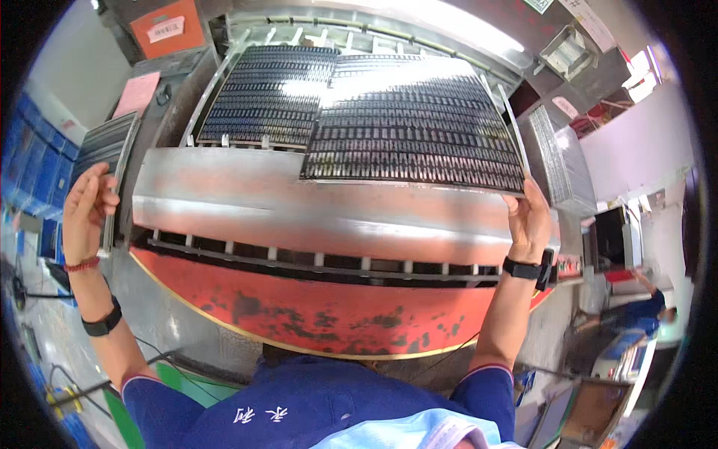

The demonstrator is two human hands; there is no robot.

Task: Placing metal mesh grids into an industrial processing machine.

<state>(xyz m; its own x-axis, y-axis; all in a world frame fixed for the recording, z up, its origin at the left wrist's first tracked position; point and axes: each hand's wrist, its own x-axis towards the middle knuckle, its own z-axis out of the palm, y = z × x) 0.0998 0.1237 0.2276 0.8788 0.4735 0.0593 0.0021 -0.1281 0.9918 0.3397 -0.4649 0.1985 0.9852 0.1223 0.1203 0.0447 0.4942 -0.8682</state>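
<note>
My right hand point(529, 221) grips the near right corner of a flat dark panel point(411, 138) covered in rows of small rectangles. The panel's near edge overhangs the machine's metal front ledge point(217, 179), and glare whitens its far part. A second dark panel point(262, 97) of the same pattern lies to its left, partly overlapped by the first. Off to the left, my left hand point(91, 206) is raised with loosely bent fingers apart, holding nothing. Beside it leans a stack of thin flat sheets point(111, 150); whether the hand touches them I cannot tell.
White roller bars and rails point(318, 39) run behind the panels. A red curved shelf point(336, 314) with a yellow rim juts toward me. More stacked panels point(561, 168) stand on the right. Blue crates point(37, 150) line the far left. Another person point(636, 318) is at the far right.
</note>
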